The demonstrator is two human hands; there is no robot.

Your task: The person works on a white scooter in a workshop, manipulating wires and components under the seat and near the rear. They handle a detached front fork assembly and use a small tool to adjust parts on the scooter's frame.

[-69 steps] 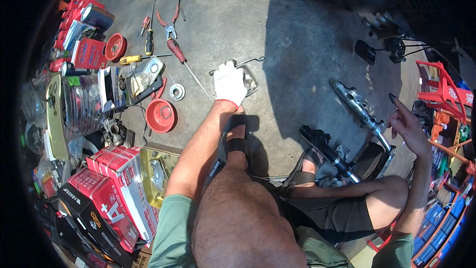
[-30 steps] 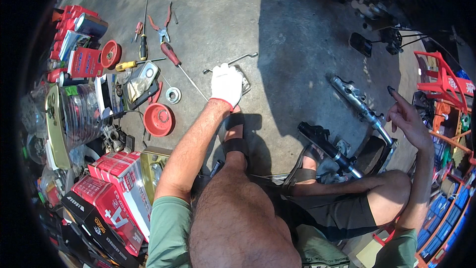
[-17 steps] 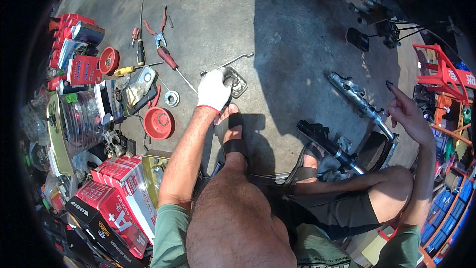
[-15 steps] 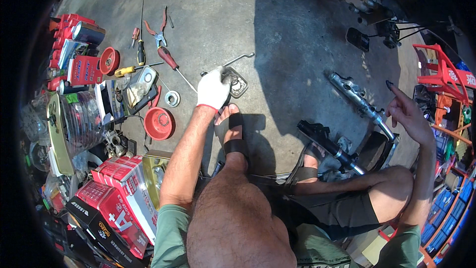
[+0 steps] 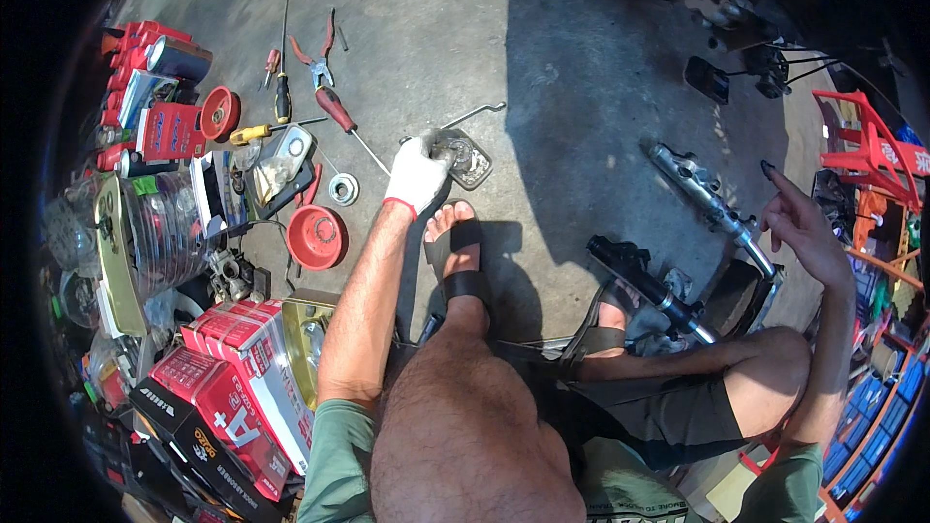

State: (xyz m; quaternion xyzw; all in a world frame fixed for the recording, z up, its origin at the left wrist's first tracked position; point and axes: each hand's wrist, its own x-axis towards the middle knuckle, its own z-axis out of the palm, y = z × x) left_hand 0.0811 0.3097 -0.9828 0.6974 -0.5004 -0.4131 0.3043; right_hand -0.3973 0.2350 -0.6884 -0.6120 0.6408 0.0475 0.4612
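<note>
My left hand, in a white glove with a red cuff, is at the left side of a dark, rounded tray-like piece. Its fingers are curled down over small dark and metallic bits in the tray; what they grip is hidden. A thin metal rod with a bent end lies just beyond the tray. To the left, a screwdriver with a dark red handle points its shaft toward the glove. My bare right hand hangs in the air at the right, index finger stretched out with a dark tip, holding nothing.
Pliers, a yellow screwdriver, a metal ring and red bowls lie left. Boxes stand near left. A silver fork tube and a black one are right, with a red stool beyond.
The whole view has shifted slightly. My left hand stays at the tray with its fingers curled a little differently. The right hand keeps its pose.
</note>
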